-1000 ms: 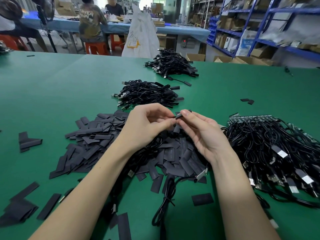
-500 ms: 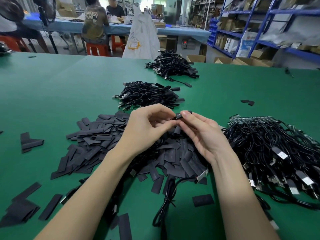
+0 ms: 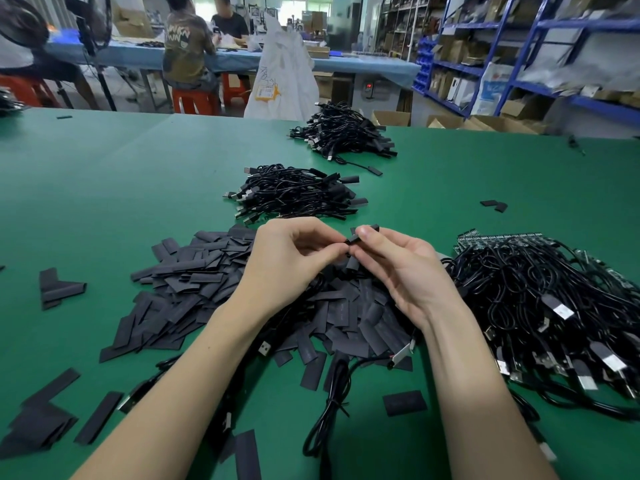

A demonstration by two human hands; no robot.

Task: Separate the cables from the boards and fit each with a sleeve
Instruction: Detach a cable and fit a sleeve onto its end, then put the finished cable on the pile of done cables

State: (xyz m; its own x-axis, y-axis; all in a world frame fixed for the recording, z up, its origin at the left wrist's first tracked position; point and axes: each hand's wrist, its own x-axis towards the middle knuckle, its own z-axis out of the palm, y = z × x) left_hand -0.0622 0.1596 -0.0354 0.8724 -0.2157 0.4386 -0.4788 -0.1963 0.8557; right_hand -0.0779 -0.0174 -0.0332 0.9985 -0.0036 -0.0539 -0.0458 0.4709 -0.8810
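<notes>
Both hands meet above a heap of flat black sleeves [image 3: 214,271] on the green table [image 3: 104,174]. My right hand [image 3: 405,271] pinches a short black sleeve [image 3: 363,233] between thumb and forefinger. My left hand [image 3: 291,258] pinches the cable end at the sleeve's left mouth; the tip is hidden by my fingers. That cable [image 3: 329,410] hangs down between my forearms. A tangle of black cables joined to boards [image 3: 540,292] lies at the right.
Two piles of cables fitted with sleeves lie farther back, one near [image 3: 298,195] and one far [image 3: 343,133]. Loose sleeves [image 3: 55,287] are scattered at the left and front. People sit at a blue table [image 3: 346,64] behind; shelving [image 3: 536,57] stands at the right.
The hands have stayed together at the sleeve with only small finger shifts. The view has tilted slightly downward.
</notes>
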